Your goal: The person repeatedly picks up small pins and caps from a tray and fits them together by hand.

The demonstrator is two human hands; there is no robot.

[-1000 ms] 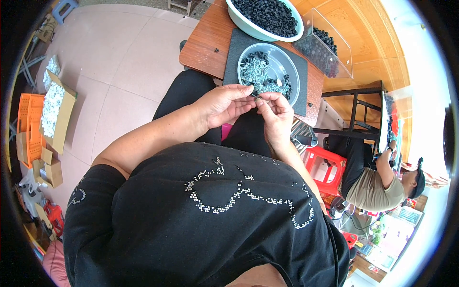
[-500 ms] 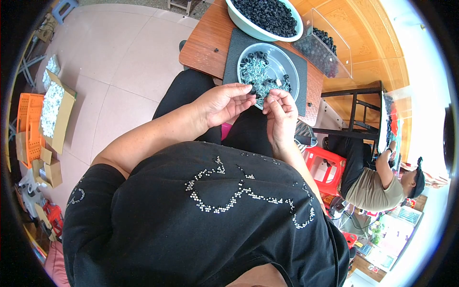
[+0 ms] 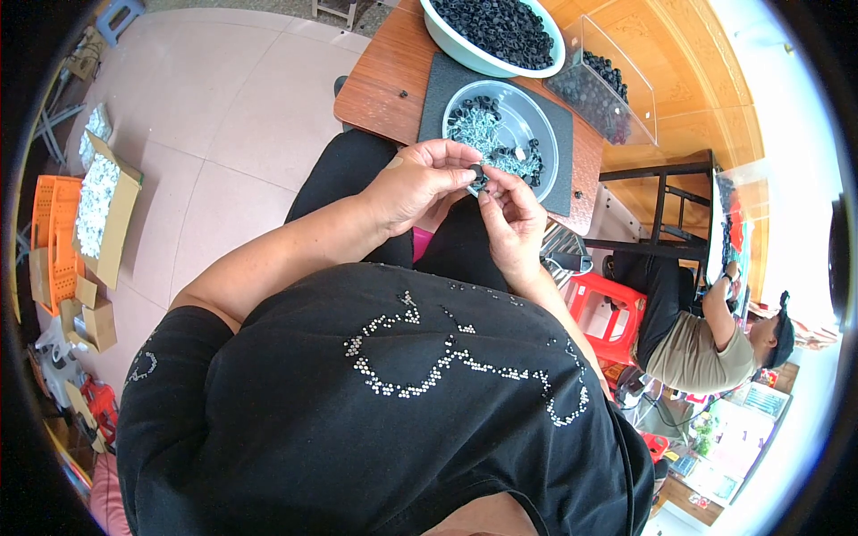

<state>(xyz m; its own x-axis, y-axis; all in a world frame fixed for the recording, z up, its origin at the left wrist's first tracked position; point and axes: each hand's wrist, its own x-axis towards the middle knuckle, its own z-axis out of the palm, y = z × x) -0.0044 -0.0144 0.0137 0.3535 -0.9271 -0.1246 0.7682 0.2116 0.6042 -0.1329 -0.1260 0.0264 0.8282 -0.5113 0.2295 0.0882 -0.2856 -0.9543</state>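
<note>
Between the thumb and fingers of my left hand point(image 3: 413, 186) is a small black round plastic part point(image 3: 477, 172). My right hand point(image 3: 516, 223) meets it from the right, thumb and fingertips pinched against the part's lower side; whatever lies in that pinch is too small to make out. Both hands are over the near edge of a clear round bowl point(image 3: 550, 134). Silvery screws point(image 3: 475, 131) are heaped inside it, along with several more black parts point(image 3: 490, 104) like the held one. A dark mat point(image 3: 435, 98) lies under the bowl.
Behind the bowl, a pale green basin point(image 3: 483, 62) is full of black parts. Beside it stands a clear box point(image 3: 626, 116) of black pieces on the wooden table point(image 3: 380, 85). To the right, a co-worker point(image 3: 697, 357) sits near a red stool point(image 3: 594, 308). An open carton point(image 3: 125, 214) stands at left.
My right hand has moved left and now touches the black part. My left fingers have closed more tightly round it, and the hand has turned so its back shows.
</note>
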